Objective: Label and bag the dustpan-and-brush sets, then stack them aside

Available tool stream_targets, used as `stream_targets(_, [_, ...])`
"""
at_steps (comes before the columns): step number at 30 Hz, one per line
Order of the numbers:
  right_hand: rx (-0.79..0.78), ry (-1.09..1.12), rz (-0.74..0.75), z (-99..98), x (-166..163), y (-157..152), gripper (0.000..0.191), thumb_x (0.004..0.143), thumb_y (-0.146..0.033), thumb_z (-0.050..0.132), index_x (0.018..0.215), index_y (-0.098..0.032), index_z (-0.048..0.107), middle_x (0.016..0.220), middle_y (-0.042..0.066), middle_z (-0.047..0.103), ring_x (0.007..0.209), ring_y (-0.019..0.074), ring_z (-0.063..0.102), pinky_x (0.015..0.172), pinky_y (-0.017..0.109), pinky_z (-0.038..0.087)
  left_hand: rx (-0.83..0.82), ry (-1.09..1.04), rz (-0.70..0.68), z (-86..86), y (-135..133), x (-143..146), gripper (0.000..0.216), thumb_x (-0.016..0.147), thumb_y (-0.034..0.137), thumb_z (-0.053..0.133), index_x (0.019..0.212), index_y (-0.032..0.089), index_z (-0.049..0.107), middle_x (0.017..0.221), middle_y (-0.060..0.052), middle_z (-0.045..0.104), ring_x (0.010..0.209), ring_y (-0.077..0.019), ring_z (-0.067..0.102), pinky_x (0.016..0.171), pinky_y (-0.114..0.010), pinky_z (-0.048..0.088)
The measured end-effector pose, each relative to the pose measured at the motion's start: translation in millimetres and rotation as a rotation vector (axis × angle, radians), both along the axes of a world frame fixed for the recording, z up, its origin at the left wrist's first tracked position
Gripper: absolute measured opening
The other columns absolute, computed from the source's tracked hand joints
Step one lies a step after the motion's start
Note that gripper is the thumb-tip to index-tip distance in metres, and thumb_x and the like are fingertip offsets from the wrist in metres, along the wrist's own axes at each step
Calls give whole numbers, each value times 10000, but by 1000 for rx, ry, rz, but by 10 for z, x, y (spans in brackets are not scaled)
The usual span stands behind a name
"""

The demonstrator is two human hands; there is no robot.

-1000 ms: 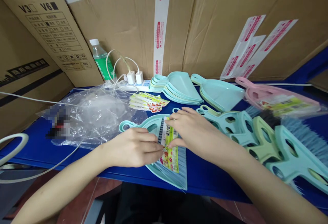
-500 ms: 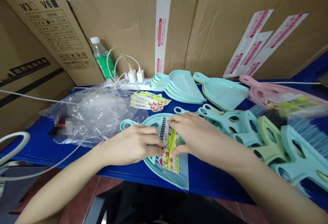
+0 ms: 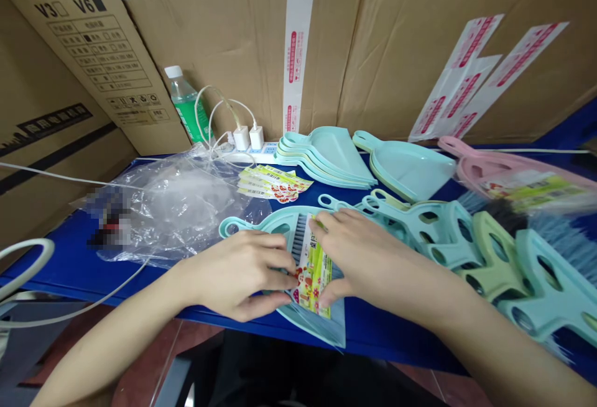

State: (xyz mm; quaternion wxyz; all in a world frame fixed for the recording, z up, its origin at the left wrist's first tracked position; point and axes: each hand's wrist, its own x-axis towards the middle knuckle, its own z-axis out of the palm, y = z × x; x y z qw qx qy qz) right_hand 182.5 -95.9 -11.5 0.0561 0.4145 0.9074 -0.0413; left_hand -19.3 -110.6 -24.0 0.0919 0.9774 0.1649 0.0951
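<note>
A light-blue dustpan lies near the table's front edge, its looped handle to the left. Inside it is a light-blue hand brush with grey-blue bristles. Over the bristles lies a yellow-green printed label card with red mushroom pictures. My left hand reaches across the brush, fingers bent and tips on the card's left edge. At the card's right edge, my right hand holds it with curled fingers above and the thumb lower down. Part of the brush is hidden under my left hand.
Several label cards lie behind the dustpan, beside stacked dustpans. Brushes crowd the right side, near a pink dustpan set. Clear plastic bags, a bottle and charger cables are at left.
The label card has shifted slightly right. My left thumb has come down and away from the fingers. My right hand has moved a little to the right.
</note>
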Motion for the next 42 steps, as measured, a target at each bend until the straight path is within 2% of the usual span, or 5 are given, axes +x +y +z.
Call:
stream_targets(15, [-33, -110, 34, 36, -26, -58, 1103, 488, -569, 870, 1322, 56, 511, 1160, 260, 630, 1130, 380, 579, 1098, 535, 310, 55, 71, -30, 9, -12, 52, 216, 923, 305, 554, 1034, 210, 713, 803, -36, 583, 704, -192, 500, 602, -337, 412])
stream_targets(29, [-78, -23, 29, -23, 14, -27, 1084, 510, -521, 881, 1338, 59, 490, 1210, 276, 611, 1172, 408, 552, 1080, 552, 339, -48, 14, 13, 15, 8, 12, 284, 957, 370, 508, 1043, 178, 699, 850, -60, 636, 725, -181, 560, 623, -311, 451])
stream_targets(33, [-65, 61, 45, -35, 117, -14, 967, 594, -541, 833, 1332, 1, 522, 1216, 239, 624, 1158, 391, 567, 984, 518, 445, -39, -31, 39, 42, 47, -32, 310, 985, 360, 460, 1045, 159, 687, 897, -69, 665, 774, -175, 596, 675, -301, 472])
stream_targets(37, [68, 197, 95, -61, 182, 22, 648, 709, -506, 768, 1187, -89, 638, 1122, 164, 676, 1060, 343, 623, 923, 488, 475, 72, -77, 127, 45, 73, -85, 308, 1003, 311, 422, 964, 164, 690, 813, -48, 655, 719, -160, 597, 638, -285, 458])
stream_targets(42, [197, 121, 35, -17, 87, 106, 217, 853, -119, 569, 1041, -136, 675, 943, 93, 710, 893, 274, 666, 807, 402, 480, 277, -147, 319, 28, 129, -167, 312, 1009, 276, 406, 884, 169, 671, 749, -20, 644, 650, -132, 594, 588, -247, 439])
